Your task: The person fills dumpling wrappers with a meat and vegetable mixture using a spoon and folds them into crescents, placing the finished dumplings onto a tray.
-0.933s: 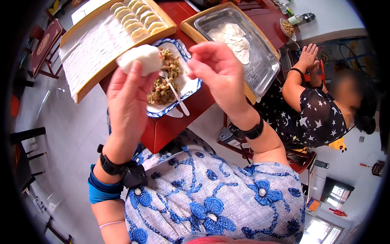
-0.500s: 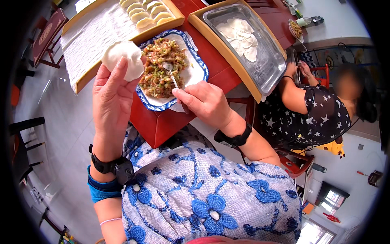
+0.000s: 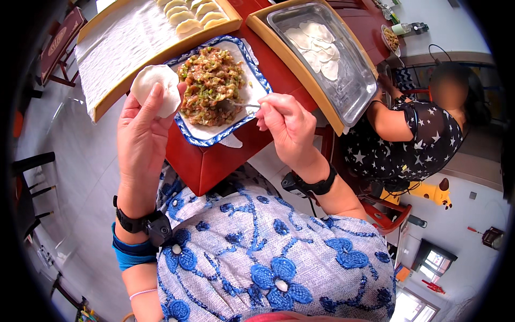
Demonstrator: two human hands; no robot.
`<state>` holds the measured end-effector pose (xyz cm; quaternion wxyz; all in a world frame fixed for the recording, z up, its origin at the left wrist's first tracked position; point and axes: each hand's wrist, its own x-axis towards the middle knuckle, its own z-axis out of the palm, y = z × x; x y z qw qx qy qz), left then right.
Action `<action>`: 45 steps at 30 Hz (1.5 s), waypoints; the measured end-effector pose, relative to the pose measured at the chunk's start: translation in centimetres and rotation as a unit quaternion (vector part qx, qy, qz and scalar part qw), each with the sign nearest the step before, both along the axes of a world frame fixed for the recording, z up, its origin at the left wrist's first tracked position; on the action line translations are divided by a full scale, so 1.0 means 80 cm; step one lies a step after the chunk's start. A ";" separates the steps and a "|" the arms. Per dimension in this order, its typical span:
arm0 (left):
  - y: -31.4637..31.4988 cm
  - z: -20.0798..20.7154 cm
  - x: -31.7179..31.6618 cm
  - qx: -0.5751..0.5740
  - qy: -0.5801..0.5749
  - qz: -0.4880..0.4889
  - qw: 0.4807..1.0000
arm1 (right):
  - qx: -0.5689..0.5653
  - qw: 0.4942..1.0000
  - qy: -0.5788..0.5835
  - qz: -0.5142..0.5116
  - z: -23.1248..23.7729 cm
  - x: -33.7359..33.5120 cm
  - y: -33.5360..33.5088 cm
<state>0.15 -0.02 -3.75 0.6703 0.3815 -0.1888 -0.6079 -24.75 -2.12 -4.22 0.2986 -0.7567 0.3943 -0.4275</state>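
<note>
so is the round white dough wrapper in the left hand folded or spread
Spread: the round white dough wrapper sits open in the left hand, broad face showing, no fold visible.

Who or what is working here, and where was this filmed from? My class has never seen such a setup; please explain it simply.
There is no machine: these are a person's two bare hands. The view comes from the left of two fisheye cameras worn on that person's head, looking down, so straight edges bend near the rim. The left hand holds a round white dough wrapper. The right hand holds a spoon by its handle, its bowl in the chopped filling on a blue-rimmed plate. The plate lies on a red table. A cloth-lined tray at left holds pale folded dumplings, and a metal tray at right holds more flat wrappers. Another person sits at the right.
</note>
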 end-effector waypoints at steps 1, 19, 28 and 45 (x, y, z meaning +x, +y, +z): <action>0.003 -0.002 -0.001 0.000 0.010 -0.004 1.000 | -0.009 1.000 0.005 -0.007 -0.003 -0.001 0.000; 0.035 -0.020 0.005 0.000 0.051 -0.061 0.997 | 0.312 0.917 -0.227 -0.104 0.005 -0.003 0.025; 0.031 -0.016 0.002 -0.003 0.039 -0.038 0.999 | 0.361 0.855 -0.366 -0.073 0.003 -0.014 0.022; 0.005 -0.002 -0.007 0.034 0.022 -0.019 0.999 | 0.079 0.987 -0.099 -0.097 0.044 0.001 0.013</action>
